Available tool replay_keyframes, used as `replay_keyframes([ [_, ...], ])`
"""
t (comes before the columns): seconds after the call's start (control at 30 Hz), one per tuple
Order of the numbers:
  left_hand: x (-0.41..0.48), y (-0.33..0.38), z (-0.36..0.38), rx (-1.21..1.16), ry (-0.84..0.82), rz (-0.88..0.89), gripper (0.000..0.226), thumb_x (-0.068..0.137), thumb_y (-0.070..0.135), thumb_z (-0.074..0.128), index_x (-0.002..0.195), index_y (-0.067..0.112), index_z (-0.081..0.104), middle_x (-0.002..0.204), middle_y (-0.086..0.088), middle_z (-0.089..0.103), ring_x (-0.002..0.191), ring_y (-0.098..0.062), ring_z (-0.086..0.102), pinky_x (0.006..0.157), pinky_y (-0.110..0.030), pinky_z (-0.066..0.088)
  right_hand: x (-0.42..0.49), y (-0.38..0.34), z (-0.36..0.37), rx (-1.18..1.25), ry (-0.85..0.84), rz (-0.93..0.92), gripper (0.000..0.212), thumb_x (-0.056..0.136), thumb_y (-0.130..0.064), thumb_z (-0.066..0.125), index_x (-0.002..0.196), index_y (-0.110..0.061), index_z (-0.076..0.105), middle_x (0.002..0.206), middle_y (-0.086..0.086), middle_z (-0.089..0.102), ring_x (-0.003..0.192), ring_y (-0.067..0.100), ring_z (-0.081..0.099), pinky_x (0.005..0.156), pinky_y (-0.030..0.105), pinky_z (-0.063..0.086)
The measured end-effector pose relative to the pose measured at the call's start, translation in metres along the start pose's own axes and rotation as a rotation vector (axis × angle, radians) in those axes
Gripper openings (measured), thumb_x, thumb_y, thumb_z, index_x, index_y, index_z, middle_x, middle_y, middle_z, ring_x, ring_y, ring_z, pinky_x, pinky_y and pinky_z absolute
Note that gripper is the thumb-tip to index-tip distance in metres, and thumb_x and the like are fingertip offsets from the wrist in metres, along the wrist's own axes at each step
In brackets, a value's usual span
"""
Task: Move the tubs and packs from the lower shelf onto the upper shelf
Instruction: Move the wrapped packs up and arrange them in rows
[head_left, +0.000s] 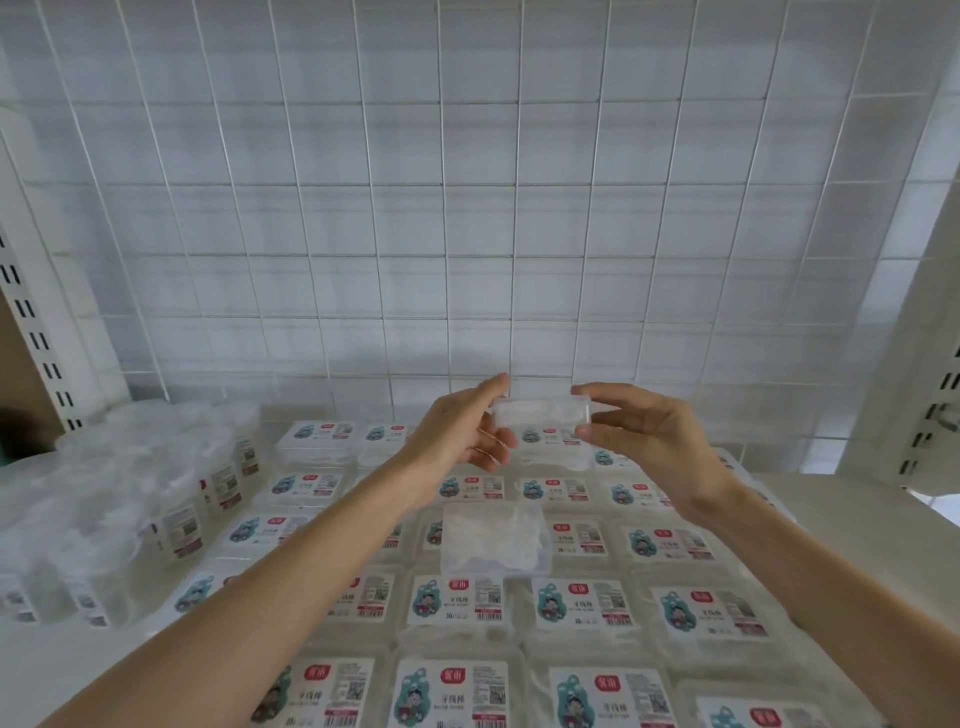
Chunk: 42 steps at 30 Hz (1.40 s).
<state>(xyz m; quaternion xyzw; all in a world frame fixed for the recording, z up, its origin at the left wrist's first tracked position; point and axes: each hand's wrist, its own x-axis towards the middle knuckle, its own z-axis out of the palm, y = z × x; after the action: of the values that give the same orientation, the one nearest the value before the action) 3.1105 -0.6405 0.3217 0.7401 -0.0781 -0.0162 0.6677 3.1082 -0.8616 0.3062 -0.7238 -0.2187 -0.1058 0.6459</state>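
Both hands are up holding one small clear tub (540, 415) in the air above the shelf (852, 514), in front of the wire grid (467, 208). The left hand (462, 431) pinches its left end and the right hand (639, 436) pinches its right end. Below sit rows of labelled tubs (457, 600) (one tub (493, 538) lies label-down), with wrapped packs (130, 499) stacked on the left.

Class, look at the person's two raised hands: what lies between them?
A small clear plastic tub, held at its ends by the left hand and right hand, in the head view.
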Motion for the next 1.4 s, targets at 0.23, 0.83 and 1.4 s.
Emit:
replay_keyframes([
  [0.23,0.005,-0.012,0.002,-0.145,0.029,0.030,0.040,0.086,0.029,0.074,0.119,0.010,0.063,0.101,-0.009,0.072,0.072,-0.020,0.067,0.070,-0.031,0.058,0.000,0.003,-0.001,0.016,-0.005,0.069,0.029,0.087,0.009,0.061,0.100,-0.015,0.071,0.123,-0.001,0.068,0.102,0.024,0.069,0.091,0.039,0.052],
  [0.83,0.005,-0.009,0.001,-0.032,-0.017,0.122,0.026,0.093,0.029,0.065,0.116,0.018,0.062,0.102,-0.001,0.073,0.085,-0.013,0.068,0.074,-0.028,0.051,0.001,-0.002,0.004,-0.002,-0.020,0.217,0.034,0.088,-0.009,0.067,0.119,-0.022,0.061,0.100,0.008,0.074,0.095,0.032,0.066,0.088,0.041,0.053],
  [1.4,0.004,-0.009,-0.002,0.027,-0.139,0.095,0.027,0.093,0.017,0.065,0.120,0.012,0.067,0.101,-0.010,0.075,0.087,-0.021,0.070,0.075,-0.028,0.056,-0.001,0.002,0.001,-0.232,-0.002,0.069,0.080,0.072,-0.024,0.085,0.138,-0.034,0.041,0.128,-0.011,0.054,0.111,0.003,0.058,0.088,0.024,0.051],
])
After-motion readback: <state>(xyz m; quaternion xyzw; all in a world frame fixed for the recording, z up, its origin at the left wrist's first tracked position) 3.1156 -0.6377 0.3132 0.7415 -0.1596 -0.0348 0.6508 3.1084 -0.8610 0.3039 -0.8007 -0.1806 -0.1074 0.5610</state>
